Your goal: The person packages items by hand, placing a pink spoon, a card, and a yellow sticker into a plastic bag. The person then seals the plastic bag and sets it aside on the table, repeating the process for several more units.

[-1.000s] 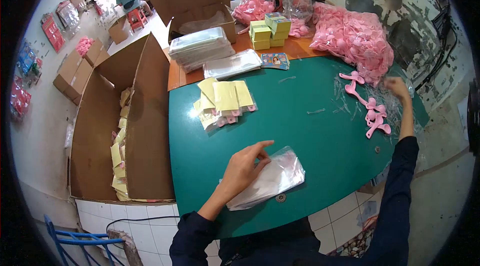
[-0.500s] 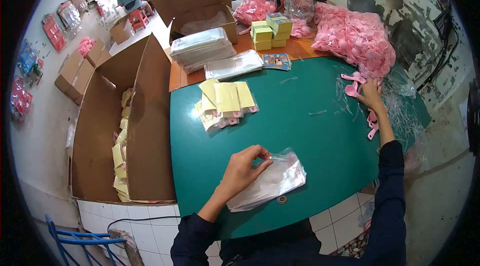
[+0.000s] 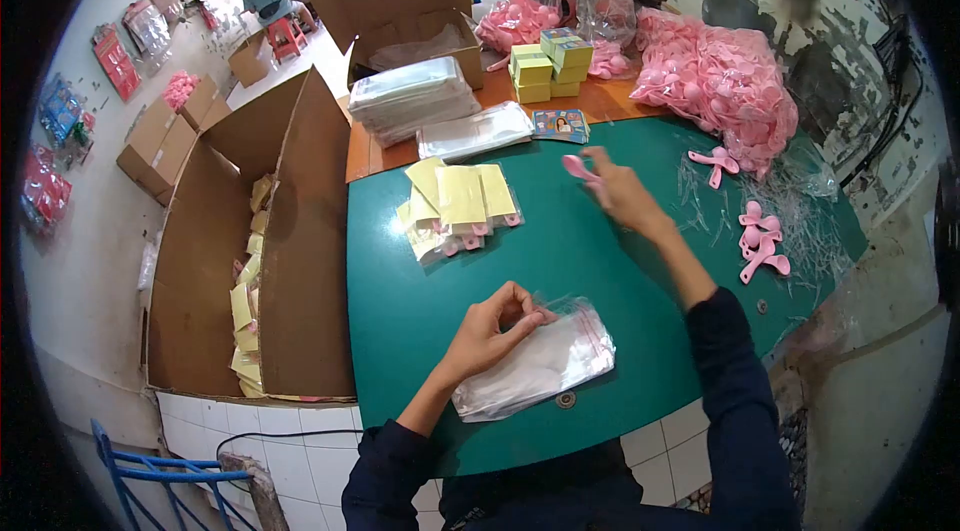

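My right hand (image 3: 614, 193) pinches a round-bowled pink plastic spoon (image 3: 576, 168) jutting beyond the grip: likely light, stiff, surest by its handle. My left hand (image 3: 492, 333) pinches a clear, probably slippery plastic bag (image 3: 568, 323).

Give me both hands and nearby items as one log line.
left hand: fingertips at clear bags | right hand: holding pink spoon | loose pink spoons: on table, right | yellow-card packets: table, left
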### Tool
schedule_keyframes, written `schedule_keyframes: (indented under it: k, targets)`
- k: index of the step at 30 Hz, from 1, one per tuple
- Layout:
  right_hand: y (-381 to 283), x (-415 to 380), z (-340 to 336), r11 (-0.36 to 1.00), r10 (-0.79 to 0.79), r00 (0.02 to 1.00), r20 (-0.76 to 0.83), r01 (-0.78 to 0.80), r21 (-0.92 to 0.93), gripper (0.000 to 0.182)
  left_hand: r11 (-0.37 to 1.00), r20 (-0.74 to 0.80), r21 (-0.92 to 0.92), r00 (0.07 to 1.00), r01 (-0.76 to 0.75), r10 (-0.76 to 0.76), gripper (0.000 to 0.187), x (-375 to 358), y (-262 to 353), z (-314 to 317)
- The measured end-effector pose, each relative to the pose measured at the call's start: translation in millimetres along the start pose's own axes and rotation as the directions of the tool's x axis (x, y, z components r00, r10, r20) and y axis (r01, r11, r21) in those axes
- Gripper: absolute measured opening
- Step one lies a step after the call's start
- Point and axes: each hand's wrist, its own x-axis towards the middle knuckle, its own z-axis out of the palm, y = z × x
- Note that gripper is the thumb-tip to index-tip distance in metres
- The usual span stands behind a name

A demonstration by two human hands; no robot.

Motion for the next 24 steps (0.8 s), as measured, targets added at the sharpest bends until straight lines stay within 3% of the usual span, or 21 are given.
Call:
schedule_keyframes:
  k: [4,7,11,13,16,17,20,22,23,24]
  targets:
    - [0.4,43.1,62.7,0.959,-0.278,0.953,-0.119,0.270,-0.081,0.028,0.997,0.028,-0.070,0.999,0.018,-0.016,0.015,1.6,-15.8,0.9]
    - [-15.5,53.6,76.8,0.975,-0.190,0.980,-0.051,0.182,-0.127,0.033,0.997,0.043,-0.072,0.999,0.016,-0.013,0.015,2.1,-18.6,-1.1]
    - [-14.0,53.7,85.1,0.910,-0.150,0.983,0.103,0.178,-0.373,0.035,0.998,0.058,-0.056,0.998,0.006,-0.003,0.015,1.9,-14.3,-2.7]
    - [-13.4,47.4,78.5,0.897,-0.157,0.974,0.164,0.210,-0.389,0.039,0.997,0.067,-0.080,0.998,-0.003,0.008,0.013,1.7,-13.0,-3.8]
    - [-24.8,30.2,57.8,0.866,-0.168,0.970,0.175,0.230,-0.445,0.044,0.952,0.056,-0.292,0.995,0.090,-0.077,0.013,3.6,-6.2,-8.7]
    - [-26.0,24.5,51.6,0.853,-0.169,0.972,0.161,0.226,-0.470,0.045,0.947,0.041,-0.302,0.994,0.110,-0.102,0.014,4.2,-0.3,-11.1]
    - [-8.7,15.7,26.6,0.938,-0.210,0.962,-0.177,0.147,-0.315,0.047,0.955,-0.007,-0.275,0.993,0.111,-0.118,0.017,6.4,21.0,-23.4]
    - [21.3,7.1,-16.5,0.921,-0.182,0.948,-0.262,0.071,-0.384,0.040,0.959,-0.057,-0.274,0.994,0.079,-0.098,0.015,2.1,33.1,-33.3]
    - [44.0,-1.3,-40.7,0.863,-0.147,0.958,-0.248,0.002,-0.505,0.034,0.961,-0.089,-0.271,0.992,0.061,-0.088,0.014,-0.5,39.0,-38.3]
    - [90.6,-6.3,-58.8,0.826,-0.103,0.956,-0.276,-0.072,-0.558,0.032,0.964,-0.138,-0.262,0.988,0.037,-0.076,0.012,-2.8,43.6,-41.6]
